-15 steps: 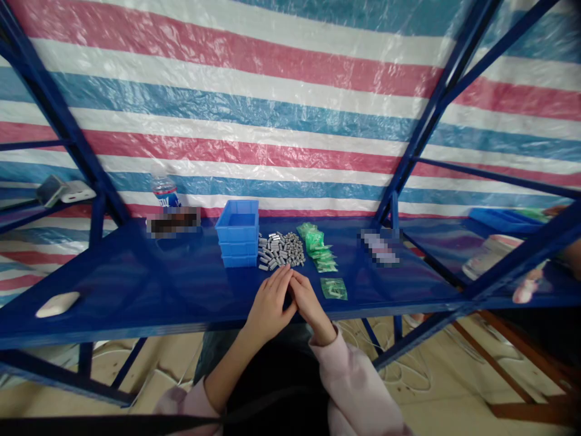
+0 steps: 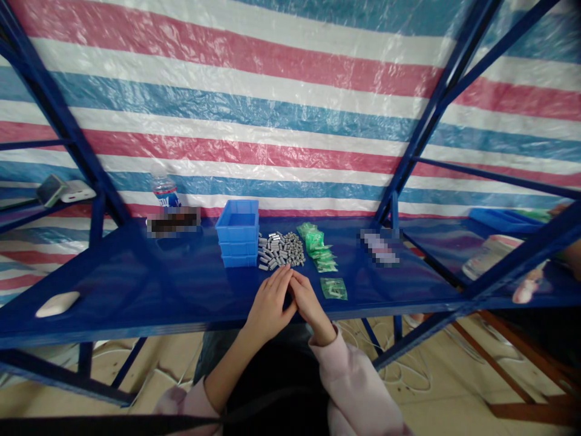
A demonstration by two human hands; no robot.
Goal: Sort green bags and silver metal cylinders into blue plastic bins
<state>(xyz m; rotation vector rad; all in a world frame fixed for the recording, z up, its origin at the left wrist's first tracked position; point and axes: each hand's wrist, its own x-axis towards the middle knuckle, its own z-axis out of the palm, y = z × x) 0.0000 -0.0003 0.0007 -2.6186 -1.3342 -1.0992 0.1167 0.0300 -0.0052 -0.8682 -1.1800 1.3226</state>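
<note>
My left hand [image 2: 271, 304] and my right hand [image 2: 309, 298] rest together at the table's front edge, fingertips touching. The fingers of each lie straight and pressed together, and nothing shows in them. Just beyond the fingertips lies a pile of small silver metal cylinders [image 2: 281, 249]. Left of the pile, three blue bins [image 2: 238, 233] stand stacked; the top one shows no contents. To the pile's right is a heap of green packets [image 2: 318, 247]. A single green packet [image 2: 333, 289] lies nearer me, right of my right hand.
On the blue table [image 2: 181, 297] are a white mouse-like object [image 2: 57, 304], a bottle [image 2: 165, 191], a blurred dark item [image 2: 173, 222] and a blurred phone-like item [image 2: 380, 248]. Blue frame posts rise at both sides. A person's hand [image 2: 529, 286] shows at far right.
</note>
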